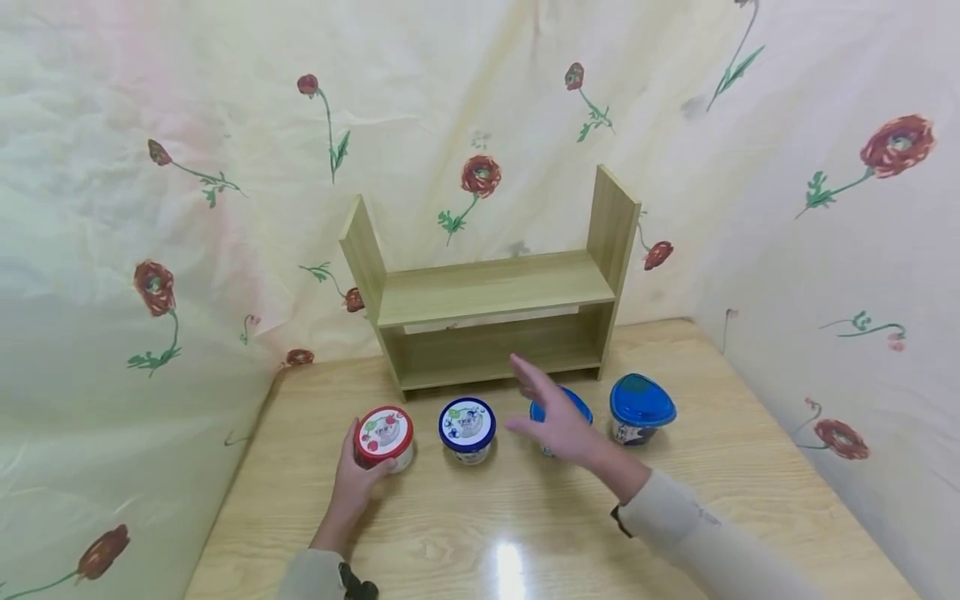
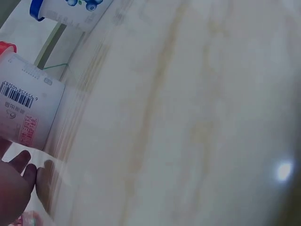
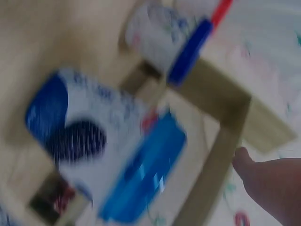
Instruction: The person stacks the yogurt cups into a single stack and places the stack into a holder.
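My left hand (image 1: 356, 479) curves round a red-lidded yogurt cup (image 1: 386, 435), fingers on its left side and thumb across the near side. In the left wrist view that white cup (image 2: 28, 101) shows a barcode, with fingers close by its base. Just right of it stands a yogurt cup with a dark blue round lid (image 1: 467, 423). My right hand (image 1: 558, 425), fingers straight and thumb spread, hovers over a blue-lidded cup (image 1: 576, 403) and partly hides it. That cup (image 3: 108, 127) looks blurred in the right wrist view. Another blue-lidded cup (image 1: 642, 402) stands at the right.
Behind the row of cups, a two-level wooden shelf (image 1: 495, 290) with raised side panels stands against the flower-patterned wall covering (image 1: 420, 125). The covering also hangs along both sides of the light wooden table (image 1: 450, 533).
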A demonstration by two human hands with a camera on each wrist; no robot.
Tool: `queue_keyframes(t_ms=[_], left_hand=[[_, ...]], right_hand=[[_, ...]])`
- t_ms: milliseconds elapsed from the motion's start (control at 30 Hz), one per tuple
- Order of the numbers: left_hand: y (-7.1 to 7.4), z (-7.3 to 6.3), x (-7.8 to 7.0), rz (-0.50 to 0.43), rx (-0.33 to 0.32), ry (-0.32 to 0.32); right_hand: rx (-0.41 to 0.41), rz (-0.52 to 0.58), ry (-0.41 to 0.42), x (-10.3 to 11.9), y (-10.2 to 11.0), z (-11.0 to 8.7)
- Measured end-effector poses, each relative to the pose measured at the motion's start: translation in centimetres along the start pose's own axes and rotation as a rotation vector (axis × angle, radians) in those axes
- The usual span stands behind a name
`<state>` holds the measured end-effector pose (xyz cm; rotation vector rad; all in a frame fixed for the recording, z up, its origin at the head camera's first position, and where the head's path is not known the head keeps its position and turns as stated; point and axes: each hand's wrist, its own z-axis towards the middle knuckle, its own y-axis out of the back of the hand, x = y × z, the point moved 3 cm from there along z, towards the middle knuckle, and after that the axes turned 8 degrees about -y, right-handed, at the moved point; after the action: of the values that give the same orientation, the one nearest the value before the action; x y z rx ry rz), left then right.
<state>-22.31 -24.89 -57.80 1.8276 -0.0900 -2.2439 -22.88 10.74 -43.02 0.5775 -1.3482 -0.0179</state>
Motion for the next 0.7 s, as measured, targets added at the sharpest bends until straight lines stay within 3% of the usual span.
queue_keyframes(t_ms=[133,300,467,700], left_hand=[[-0.3,0.5,0.2,-0.007,0.010,0.010],[-0.3,0.3,0.6,-0.042,-0.019,0.048],[-0.7,0.5,0.5,-0.065,-0.037,0.050],[-1.0,0.0,0.6,-0.060,-0.041,0.048]], right_hand=[[-0.016,0.004,-0.119,-0.8,-3.5,0.4],[-0.100,-0.016,-0.218,-2.0,-6.7,1.1],[-0.154,0.023,-0.279,-3.0,-7.3,2.8],[-0.132,-0.005,-0.361,-5.0,-7.8,4.0]])
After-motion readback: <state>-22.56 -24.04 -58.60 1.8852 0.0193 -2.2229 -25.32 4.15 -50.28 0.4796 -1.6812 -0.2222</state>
